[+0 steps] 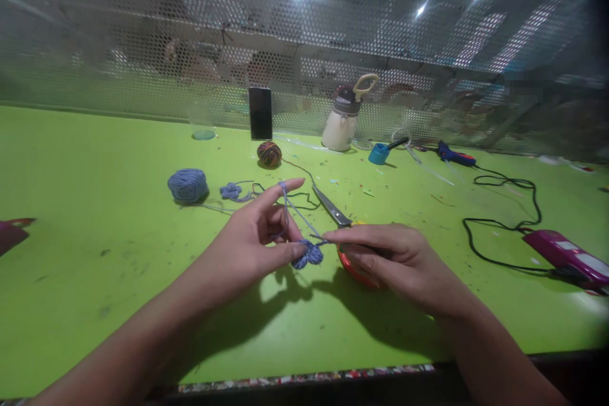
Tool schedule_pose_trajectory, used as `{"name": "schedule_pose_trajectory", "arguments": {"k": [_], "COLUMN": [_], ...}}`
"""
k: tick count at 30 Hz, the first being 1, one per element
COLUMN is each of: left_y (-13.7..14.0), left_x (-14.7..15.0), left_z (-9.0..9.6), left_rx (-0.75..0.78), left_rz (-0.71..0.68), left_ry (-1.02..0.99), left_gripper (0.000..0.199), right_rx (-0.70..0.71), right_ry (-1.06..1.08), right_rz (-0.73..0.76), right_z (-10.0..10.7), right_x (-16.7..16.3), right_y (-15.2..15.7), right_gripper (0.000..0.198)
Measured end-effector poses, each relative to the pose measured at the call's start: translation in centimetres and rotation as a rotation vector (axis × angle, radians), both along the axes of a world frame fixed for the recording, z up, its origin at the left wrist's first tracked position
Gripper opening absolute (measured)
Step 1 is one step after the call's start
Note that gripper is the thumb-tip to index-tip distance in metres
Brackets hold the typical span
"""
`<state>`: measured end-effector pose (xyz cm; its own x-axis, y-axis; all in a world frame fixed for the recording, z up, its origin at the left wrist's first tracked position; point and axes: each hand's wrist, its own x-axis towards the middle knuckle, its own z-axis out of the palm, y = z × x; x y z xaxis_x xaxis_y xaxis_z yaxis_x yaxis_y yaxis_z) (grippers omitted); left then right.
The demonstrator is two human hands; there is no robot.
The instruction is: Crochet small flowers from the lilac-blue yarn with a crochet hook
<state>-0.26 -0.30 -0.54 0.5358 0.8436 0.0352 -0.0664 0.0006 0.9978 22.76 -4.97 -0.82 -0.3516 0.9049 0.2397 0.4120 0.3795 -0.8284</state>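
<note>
Above the worktop (pixel 85 292), toward its front edge, the left hand (pixel 259 235) pinches the flower (pixel 309 255), yarn (pixel 301 214) over its forefinger; the right hand (pixel 394 257) grips the hook (pixel 313 236), its long axis pointing left, tip just beside the flower.

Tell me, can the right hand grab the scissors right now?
Probably yes. The scissors are close by, partly hidden behind the right hand, and nothing seems to block the way. But that hand holds a thin hook, so its grip may need freeing first.
</note>
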Motion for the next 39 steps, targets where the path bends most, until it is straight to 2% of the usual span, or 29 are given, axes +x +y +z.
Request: {"name": "schedule_pose_trajectory", "arguments": {"k": [7,11,14,18,21,23,26,29,32,39], "left_y": [0.0,0.0,0.0,-0.2,-0.4,-0.5,-0.6,-0.7,-0.8,-1.0], "left_x": [0.2,0.0,0.0,0.5,0.9,1.1,1.1,1.1,1.1,1.3], "left_z": [0.0,-0.3,-0.5,-0.6,-0.6,-0.6,-0.6,-0.6,-0.5,-0.5], "left_rx": [0.009,0.022,0.023,-0.009,-0.033,-0.017,-0.001,-0.028,-0.049,-0.052], "left_rz": [0.013,0.027,0.035,0.034,0.041,0.046,0.045,0.043,0.043,0.063], "left_ry": [-0.004,-0.031,-0.045,-0.038,-0.053,-0.054,-0.042,-0.027,-0.010,-0.032], "left_gripper": [0.085,0.079,0.076,0.075,0.080,0.085,0.089,0.094,0.097,0.090], "right_rx": [0.121,0.143,0.066,-0.193,-0.324,-0.318,-0.158,-0.044,-0.077,-0.249], "right_ry": [-0.126,-0.145,-0.063,0.166,0.269,0.302,0.295,0.279,0.327,0.509], "right_rz": [0.020,0.054,0.029,-0.041,-0.039,-0.073,-0.150,-0.143,-0.135,-0.122], "right_z": [0.5,0.6,0.3,-0.5,-0.9,-0.9,-0.8,-0.8,-0.9,-1.5], "right_x": [0.2,0.4,0.1,-1.0,-2.0,-2.4,-2.7,-2.8,-2.9,-2.7], "right_y": [0.0,-0.1,-0.2,-0.1,0.1,0.2,0.2,0.1,0.0,0.3], "right_gripper": [0.038,0.038,0.033,0.029,0.032,0.031,0.022,0.017,0.018,0.027]}}
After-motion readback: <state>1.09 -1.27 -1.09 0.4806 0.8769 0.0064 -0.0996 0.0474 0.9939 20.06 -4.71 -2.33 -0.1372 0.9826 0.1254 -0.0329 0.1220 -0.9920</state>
